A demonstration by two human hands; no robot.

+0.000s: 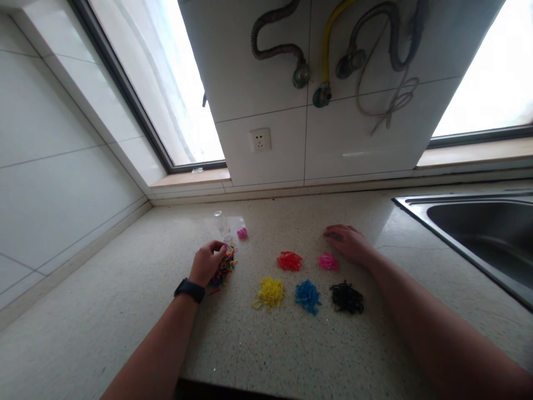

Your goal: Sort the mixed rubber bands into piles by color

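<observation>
At the left, my left hand (207,261), with a dark watch on its wrist, is at a mixed-colour pile of small rubber bands (225,269). Its thumb and fingers are pinched together, and what they hold is too small to make out. My right hand (343,240) rests on the counter just behind a pink pile (328,261), fingers stretched out and holding nothing visible. Between the hands lie a red pile (289,261), a yellow pile (270,293) and a blue pile (307,297). A black pile (347,297) sits nearer my right forearm.
Behind the mixed pile are a clear plastic bottle (222,225) and a small pink lid-like piece (242,233). A steel sink (416,206) is set into the speckled counter (250,344) at the right. A wall socket (260,140) and hoses (277,54) are on the tiled wall.
</observation>
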